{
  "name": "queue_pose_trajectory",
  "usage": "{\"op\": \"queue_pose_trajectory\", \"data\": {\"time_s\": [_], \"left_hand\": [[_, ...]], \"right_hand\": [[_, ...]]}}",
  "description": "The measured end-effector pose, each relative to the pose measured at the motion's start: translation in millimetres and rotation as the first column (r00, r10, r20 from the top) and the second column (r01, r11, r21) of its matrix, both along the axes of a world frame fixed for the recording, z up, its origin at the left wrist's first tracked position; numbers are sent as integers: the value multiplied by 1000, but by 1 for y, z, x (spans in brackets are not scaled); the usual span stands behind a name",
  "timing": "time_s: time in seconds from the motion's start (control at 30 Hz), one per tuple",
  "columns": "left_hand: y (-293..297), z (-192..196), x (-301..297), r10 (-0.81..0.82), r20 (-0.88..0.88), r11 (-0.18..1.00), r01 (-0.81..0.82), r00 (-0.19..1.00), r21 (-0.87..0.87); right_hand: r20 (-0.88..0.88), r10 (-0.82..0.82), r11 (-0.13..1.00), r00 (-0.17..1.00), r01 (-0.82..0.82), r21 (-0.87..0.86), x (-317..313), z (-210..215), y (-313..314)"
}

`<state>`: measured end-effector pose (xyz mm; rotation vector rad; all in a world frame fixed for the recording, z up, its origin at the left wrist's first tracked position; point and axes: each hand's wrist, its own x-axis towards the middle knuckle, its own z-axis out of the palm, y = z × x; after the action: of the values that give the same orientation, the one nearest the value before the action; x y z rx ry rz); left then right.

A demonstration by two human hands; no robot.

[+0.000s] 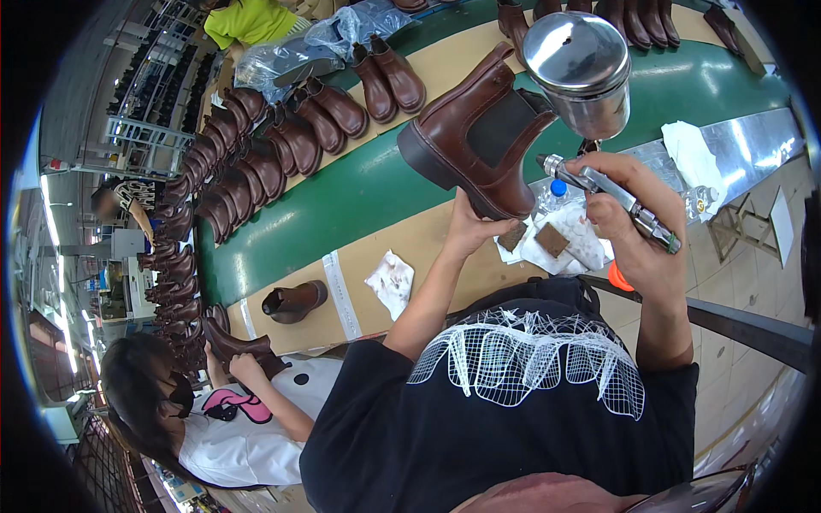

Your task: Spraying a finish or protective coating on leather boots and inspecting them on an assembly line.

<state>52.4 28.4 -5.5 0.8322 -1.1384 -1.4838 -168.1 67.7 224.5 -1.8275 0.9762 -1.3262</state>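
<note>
My left hand (470,229) grips a brown leather Chelsea boot (445,120) from below. The boot is tilted in the air, its dark elastic side panel facing up and its dark sole to the left. In my right hand (637,227) is a spray gun (633,203), with a shiny lidded metal cup (590,90) on top. Its nozzle points left toward the boot, a short way apart from it. I cannot make out any spray. Another brown boot (295,301) stands on the cardboard (368,248) at the left.
Rows of brown boots (299,141) line the green table (333,201). Stained white cloths (392,282), brown pads (552,240) and a blue-capped bottle (558,188) lie nearby. At left, a co-worker (248,427) handles a boot (235,342); another person in yellow-green (252,24) is across.
</note>
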Motion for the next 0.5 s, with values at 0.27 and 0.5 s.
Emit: {"op": "queue_pose_trajectory", "data": {"time_s": [0.27,0.5], "left_hand": [[1,4,2,5,-5,1000,-5,1000,-25],[3,6,4,8,-28,1000,-8,1000,-10]], "right_hand": [[-67,49,999,997,-50,-17,6,1,4],[-171,41,990,984,-63,-124,7,-3,4]]}}
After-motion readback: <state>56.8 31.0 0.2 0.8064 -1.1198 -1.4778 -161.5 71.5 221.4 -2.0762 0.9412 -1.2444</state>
